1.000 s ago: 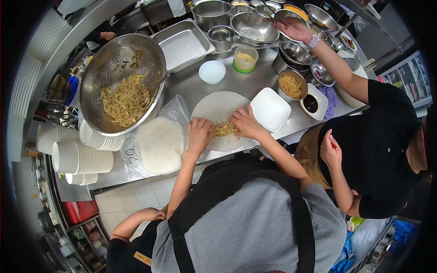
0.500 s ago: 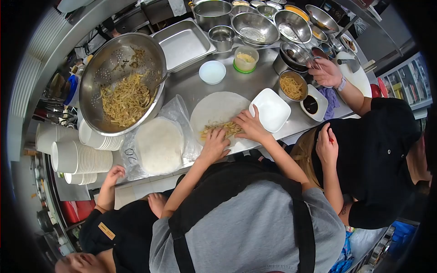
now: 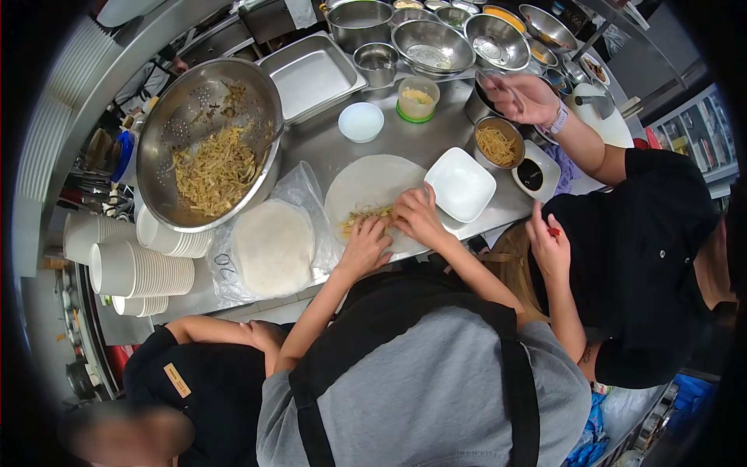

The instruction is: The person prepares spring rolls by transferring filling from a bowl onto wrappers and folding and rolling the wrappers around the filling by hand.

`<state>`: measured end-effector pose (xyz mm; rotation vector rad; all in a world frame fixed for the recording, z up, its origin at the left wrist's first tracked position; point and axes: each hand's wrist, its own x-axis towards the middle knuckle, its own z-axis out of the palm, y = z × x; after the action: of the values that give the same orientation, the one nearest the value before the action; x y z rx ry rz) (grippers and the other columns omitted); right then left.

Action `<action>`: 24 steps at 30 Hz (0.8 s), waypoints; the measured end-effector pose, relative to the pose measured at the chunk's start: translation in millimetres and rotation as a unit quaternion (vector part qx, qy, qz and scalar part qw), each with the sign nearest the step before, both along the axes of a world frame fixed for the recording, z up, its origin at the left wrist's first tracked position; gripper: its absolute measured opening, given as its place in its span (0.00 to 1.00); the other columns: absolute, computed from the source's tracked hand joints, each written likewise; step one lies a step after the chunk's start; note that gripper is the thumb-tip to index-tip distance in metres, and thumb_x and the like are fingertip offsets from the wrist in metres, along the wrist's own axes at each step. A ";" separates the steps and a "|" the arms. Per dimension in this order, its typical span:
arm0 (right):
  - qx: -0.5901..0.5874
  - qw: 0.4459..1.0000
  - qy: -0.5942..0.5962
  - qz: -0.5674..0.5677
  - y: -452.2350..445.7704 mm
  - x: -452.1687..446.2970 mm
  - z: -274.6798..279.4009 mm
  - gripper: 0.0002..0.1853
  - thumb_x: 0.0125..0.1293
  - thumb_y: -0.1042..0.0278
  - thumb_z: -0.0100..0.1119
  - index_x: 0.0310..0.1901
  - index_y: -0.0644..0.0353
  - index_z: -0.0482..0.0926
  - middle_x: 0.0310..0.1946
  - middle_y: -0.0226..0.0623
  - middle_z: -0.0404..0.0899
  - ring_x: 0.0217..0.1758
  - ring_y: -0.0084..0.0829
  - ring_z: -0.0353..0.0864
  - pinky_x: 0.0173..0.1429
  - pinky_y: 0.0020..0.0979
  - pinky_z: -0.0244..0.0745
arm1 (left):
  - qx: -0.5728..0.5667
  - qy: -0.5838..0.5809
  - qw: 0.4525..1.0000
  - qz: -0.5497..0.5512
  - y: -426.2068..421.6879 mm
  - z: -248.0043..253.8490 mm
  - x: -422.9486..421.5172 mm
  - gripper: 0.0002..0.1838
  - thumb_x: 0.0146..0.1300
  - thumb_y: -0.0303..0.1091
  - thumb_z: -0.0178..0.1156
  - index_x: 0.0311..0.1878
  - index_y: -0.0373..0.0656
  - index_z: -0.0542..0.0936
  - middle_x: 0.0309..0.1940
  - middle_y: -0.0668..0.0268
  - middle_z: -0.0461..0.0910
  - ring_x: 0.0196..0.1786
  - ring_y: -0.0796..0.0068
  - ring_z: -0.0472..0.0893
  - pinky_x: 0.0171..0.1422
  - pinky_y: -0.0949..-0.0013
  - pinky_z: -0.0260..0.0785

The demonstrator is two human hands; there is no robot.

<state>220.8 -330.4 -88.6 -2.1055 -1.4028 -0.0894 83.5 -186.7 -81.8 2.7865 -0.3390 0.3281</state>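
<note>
A round, pale wrapper lies flat on the steel table, with a strip of shredded filling along its near part. My left hand rests at the left of this strip, fingers curled and pressed against the shreds. At the strip's right end, the fingers of my right hand are drawn together on the filling, their tips partly hidden. A white square bowl stands just right of my right hand. On the left, a stack of round wrappers lies on a plastic bag.
A large colander of shredded filling stands at left, above stacked white tubs. Behind the wrapper are a small bowl and a green-based tub. One co-worker stands at right, another at left.
My right hand has shifted slightly left, its spread fingers now drawn together on the filling. The right co-worker's raised hand moved left; the left co-worker's arm drew back from the tubs.
</note>
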 end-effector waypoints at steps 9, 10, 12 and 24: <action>-0.052 0.998 0.023 0.009 10.7 5.7 12.4 0.08 0.49 0.70 0.62 0.34 0.51 0.84 0.32 0.25 0.75 0.51 0.32 0.69 0.69 0.66 0.34 | -0.073 -0.080 0.992 0.059 1.9 -5.7 4.0 0.08 0.45 0.33 0.65 0.31 0.46 0.77 0.52 0.63 0.71 0.55 0.57 0.67 0.62 0.52 0.55; -0.045 0.999 0.010 0.013 9.4 6.2 7.6 0.07 0.49 0.70 0.62 0.32 0.51 0.83 0.34 0.26 0.75 0.52 0.32 0.68 0.69 0.66 0.34 | -0.092 -0.085 0.990 0.070 3.0 -4.7 5.5 0.08 0.46 0.32 0.64 0.31 0.46 0.78 0.52 0.63 0.71 0.55 0.57 0.67 0.61 0.52 0.55; -0.030 0.999 0.012 0.020 4.4 6.4 8.7 0.06 0.48 0.69 0.63 0.31 0.51 0.82 0.39 0.27 0.74 0.54 0.33 0.67 0.69 0.66 0.33 | -0.127 -0.073 0.984 0.098 3.6 -1.2 7.6 0.08 0.46 0.32 0.64 0.31 0.47 0.78 0.51 0.63 0.70 0.55 0.58 0.66 0.61 0.54 0.55; -0.026 1.000 0.004 0.015 -9.1 6.0 0.2 0.09 0.58 0.66 0.61 0.39 0.55 0.76 0.48 0.33 0.71 0.59 0.36 0.68 0.71 0.60 0.39 | -0.177 -0.056 0.975 0.119 15.5 7.4 13.8 0.10 0.52 0.35 0.65 0.37 0.45 0.79 0.51 0.63 0.72 0.57 0.58 0.68 0.62 0.57 0.57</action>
<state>226.8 -339.5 -88.4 -2.1232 -1.4464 -0.0315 97.3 -171.2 -74.4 2.4611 0.0312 0.5443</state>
